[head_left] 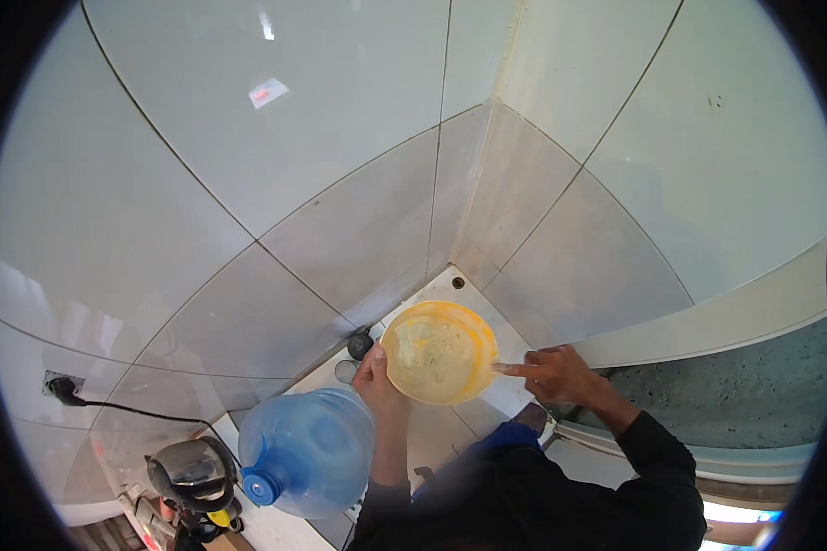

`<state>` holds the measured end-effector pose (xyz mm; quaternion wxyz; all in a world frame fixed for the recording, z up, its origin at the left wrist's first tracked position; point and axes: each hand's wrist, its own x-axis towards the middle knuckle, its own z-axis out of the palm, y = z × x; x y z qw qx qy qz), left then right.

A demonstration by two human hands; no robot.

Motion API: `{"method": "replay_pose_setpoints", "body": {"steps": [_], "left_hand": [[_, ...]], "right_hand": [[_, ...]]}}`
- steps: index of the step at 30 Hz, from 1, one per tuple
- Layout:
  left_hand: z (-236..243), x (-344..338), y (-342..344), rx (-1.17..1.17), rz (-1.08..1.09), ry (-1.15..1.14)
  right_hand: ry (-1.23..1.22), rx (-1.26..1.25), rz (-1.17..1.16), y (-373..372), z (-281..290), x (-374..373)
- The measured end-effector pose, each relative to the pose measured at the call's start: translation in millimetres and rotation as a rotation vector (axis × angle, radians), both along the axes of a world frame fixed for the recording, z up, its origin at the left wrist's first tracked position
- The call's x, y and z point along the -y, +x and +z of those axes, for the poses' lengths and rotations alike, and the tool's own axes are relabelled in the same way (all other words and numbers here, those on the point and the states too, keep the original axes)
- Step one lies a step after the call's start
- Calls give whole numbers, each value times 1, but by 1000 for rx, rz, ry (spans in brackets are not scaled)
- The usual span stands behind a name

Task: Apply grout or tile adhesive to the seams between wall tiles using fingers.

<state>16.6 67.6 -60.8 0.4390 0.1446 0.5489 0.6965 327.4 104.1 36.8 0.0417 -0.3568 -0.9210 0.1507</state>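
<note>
A yellow bowl [488,350] sits in front of me near the corner of the tiled walls. Inside it is a pale, lumpy flour-like mixture [432,354], smeared up the sides. My left hand [378,378] grips the bowl's left rim, with the thumb over the edge. At the opposite side is my right hand [560,375], its index finger stretched toward the rim and the others partly curled. That fingertip has a whitish coating. Nothing shows in the right hand, and I cannot tell whether its fingertip touches the bowl.
A large blue water jug [317,450] lies left of my left forearm. Beyond it stand a kettle [193,473] and a cord plugged into a wall socket [63,384]. A round black object [360,345] and a small glass [345,370] are beside the bowl.
</note>
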Motion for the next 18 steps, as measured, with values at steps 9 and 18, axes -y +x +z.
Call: {"method": "replay_pose_setpoints", "body": {"steps": [9,18], "left_hand": [[19,28,-17,-276,34,113],[52,58,-5,-429,-16,76]], "right_hand": [[181,-189,-413,26,-53,-30],[654,-718,-685,-130,60,-201]]}}
